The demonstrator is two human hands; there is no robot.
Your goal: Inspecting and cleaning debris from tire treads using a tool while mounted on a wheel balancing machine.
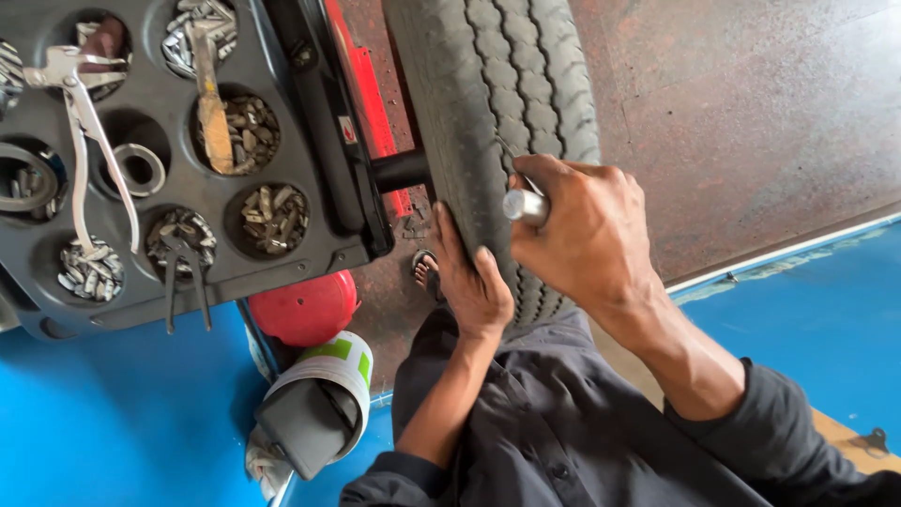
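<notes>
A black tyre (pixel 493 84) with ribbed tread stands upright on a machine shaft (pixel 399 171) in the middle of the view. My left hand (pixel 469 282) lies flat against the tyre's left sidewall near its lower edge. My right hand (pixel 582 235) is closed around a metal tool handle (pixel 524 207), whose silver end sticks out of my fist against the tread. What the tool's far end touches is hidden by my hand.
A dark tray (pixel 310 122) on the machine at left has round cups with several wheel weights (pixel 272 218), pliers (pixel 84 141) and a hammer (pixel 211 103). Below it sit a red cap (pixel 305 308) and a white tub (pixel 324 380). The floor is blue and brown.
</notes>
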